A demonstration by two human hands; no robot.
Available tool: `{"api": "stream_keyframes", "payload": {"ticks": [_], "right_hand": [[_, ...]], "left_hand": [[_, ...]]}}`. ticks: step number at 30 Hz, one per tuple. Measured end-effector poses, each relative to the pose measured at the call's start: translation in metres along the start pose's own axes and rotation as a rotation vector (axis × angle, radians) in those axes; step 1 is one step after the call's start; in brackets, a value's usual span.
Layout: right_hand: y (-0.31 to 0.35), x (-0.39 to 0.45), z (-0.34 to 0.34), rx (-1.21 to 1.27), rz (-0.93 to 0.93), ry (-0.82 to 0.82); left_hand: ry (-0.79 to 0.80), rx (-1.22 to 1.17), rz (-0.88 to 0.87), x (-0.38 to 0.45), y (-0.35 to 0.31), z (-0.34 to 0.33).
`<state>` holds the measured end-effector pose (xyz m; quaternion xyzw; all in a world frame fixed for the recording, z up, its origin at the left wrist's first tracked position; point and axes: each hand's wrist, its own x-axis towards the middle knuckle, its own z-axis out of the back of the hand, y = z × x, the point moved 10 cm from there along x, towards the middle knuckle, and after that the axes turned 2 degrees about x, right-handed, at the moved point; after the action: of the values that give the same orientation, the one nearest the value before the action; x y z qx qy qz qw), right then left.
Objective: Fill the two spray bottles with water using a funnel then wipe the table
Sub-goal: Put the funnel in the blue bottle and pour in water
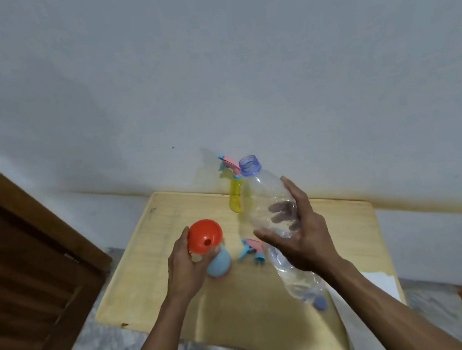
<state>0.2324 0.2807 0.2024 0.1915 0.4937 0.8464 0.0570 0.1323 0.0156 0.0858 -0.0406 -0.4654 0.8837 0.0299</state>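
Right hand (303, 241) fingers around clear bottle (267, 199), left hand (185, 266) fingers gripping funnel (204, 236), hiding blue bottle's (219, 264) neck

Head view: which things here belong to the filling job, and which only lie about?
Job: red plastic funnel, light blue spray bottle, yellow spray bottle, large clear plastic water bottle, loose pink-and-blue spray head.
Lying about: blue bottle cap, white paper.

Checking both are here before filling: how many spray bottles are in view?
2. The yellow spray bottle stands at the table's far edge with its sprayer on; the blue spray bottle, funnel in its neck, is held by the left hand.
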Motion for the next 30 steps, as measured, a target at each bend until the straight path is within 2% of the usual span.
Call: {"api": "stream_keyframes", "payload": {"ticks": [4,11,16,20,30], "right_hand": [[-0.008,0.008,-0.02,-0.2,-0.023,0.22],[-0.02,0.017,-0.041,-0.523,0.01,0.424],[-0.031,0.016,-0.054,-0.715,0.016,0.505],[-0.042,0.01,-0.06,-0.778,-0.015,0.552],[-0.049,-0.002,-0.066,-0.888,-0.051,0.589]], "left_hand": [[0.007,0.034,-0.023,0.001,-0.004,0.002],[0.083,0.081,-0.08,0.013,-0.007,0.002],[0.121,0.101,-0.143,0.013,-0.013,0.005],[0.142,0.123,-0.238,0.012,-0.024,0.006],[0.245,0.093,-0.208,0.023,-0.017,0.003]]}}
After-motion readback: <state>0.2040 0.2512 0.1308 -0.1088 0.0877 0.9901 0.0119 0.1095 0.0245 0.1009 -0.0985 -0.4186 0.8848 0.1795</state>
